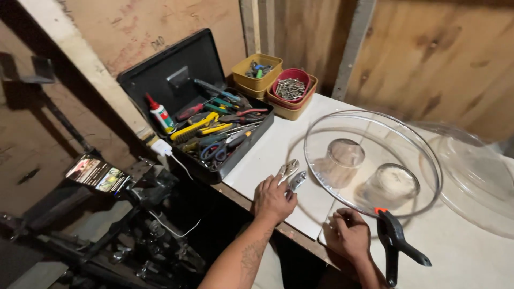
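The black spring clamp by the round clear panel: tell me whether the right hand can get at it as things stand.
Probably yes. The right hand rests on the white tabletop right beside the black spring clamp, with nothing between them. Its fingers look curled and hold nothing that shows.

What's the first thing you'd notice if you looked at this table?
Probably the big clear dome, resting on two jars in the middle of the white table, with a black clamp at its near edge. Next, the open toolbox full of colourful tools at the back left. In front, the left hand holds silver pliers and the right hand rests beside the clamp.
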